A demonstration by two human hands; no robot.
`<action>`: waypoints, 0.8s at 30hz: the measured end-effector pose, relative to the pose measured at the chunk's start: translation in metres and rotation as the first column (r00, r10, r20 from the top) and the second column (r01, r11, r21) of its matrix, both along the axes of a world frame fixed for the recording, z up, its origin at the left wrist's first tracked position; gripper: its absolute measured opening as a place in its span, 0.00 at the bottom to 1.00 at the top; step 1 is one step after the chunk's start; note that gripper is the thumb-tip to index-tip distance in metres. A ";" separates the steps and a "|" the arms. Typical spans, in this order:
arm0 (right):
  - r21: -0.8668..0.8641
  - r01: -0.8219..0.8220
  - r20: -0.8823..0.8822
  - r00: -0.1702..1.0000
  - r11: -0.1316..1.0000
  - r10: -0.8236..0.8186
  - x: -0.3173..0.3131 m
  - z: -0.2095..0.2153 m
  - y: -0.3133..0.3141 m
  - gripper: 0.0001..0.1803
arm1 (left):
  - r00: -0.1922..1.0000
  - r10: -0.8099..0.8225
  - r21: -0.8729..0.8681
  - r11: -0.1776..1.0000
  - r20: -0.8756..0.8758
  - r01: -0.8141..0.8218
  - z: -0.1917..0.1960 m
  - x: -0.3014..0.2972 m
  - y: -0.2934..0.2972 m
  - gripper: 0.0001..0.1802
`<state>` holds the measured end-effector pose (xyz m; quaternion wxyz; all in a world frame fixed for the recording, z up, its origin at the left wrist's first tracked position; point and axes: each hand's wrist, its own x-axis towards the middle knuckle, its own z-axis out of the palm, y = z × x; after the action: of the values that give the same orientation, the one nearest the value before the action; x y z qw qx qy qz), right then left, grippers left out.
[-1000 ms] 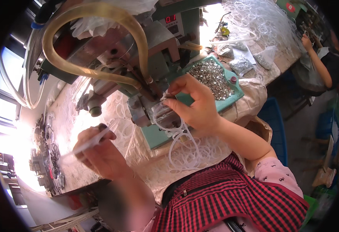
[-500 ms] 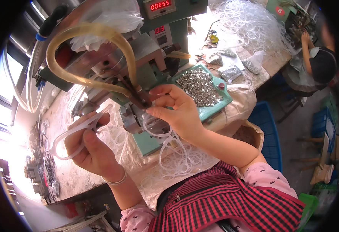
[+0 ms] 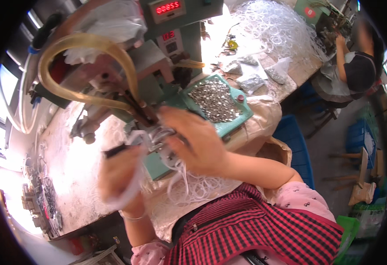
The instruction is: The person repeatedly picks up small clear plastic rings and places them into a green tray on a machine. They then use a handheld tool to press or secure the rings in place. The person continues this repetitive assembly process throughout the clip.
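My left hand [image 3: 120,172], blurred by motion, is closed around a translucent plastic strap [image 3: 136,183] in front of the bench machine. My right hand [image 3: 198,141] reaches in from the right to the machine's working head [image 3: 147,115]. Its fingertips are smeared and partly hidden, so what they grip cannot be made out. Pale translucent plastic [image 3: 147,138] spans the space between the hands. Thin clear loops [image 3: 182,183] hang below my right hand. A yellowish hose [image 3: 47,73] curves above the working head.
A green tray [image 3: 243,115] of small shiny metal pieces stands right of the machine [image 3: 151,86]. Bags of metal pieces [image 3: 250,83] lie behind it. A heap of clear loops [image 3: 275,28] covers the far bench. Another person [image 3: 356,73] sits at the far right. A blue crate [image 3: 294,143] stands beside the bench.
My left hand has moved right and inward with its strap, toward the machine head. My right hand stays by the head, its fingers now blurred. The whole view has shifted slightly.
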<state>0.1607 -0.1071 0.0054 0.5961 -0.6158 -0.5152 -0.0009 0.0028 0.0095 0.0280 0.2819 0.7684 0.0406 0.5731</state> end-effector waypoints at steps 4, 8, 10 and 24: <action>-0.215 0.479 0.392 0.840 0.851 -0.374 0.080 -0.056 -0.011 0.14 | 0.934 -0.112 0.344 0.909 -0.339 0.234 0.000 0.022 -0.006 0.16; -0.186 0.523 0.487 0.785 0.832 -0.384 0.109 -0.090 -0.030 0.09 | 0.928 -0.095 0.335 0.915 -0.361 0.224 -0.008 0.018 -0.003 0.16; -0.145 0.514 0.501 0.775 0.845 -0.385 0.108 -0.088 -0.023 0.08 | 0.914 -0.113 0.300 0.923 -0.390 0.242 -0.002 0.020 -0.002 0.14; 0.093 0.385 -0.749 0.635 0.918 -0.191 0.112 -0.087 -0.056 0.06 | 0.825 0.564 -0.063 0.826 0.048 -0.561 -0.051 -0.094 -0.013 0.07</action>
<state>0.2724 -0.1627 -0.0818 0.8134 -0.5615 -0.1265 0.0839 -0.0917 -0.0034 -0.0235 0.1195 0.6968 0.2690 0.6541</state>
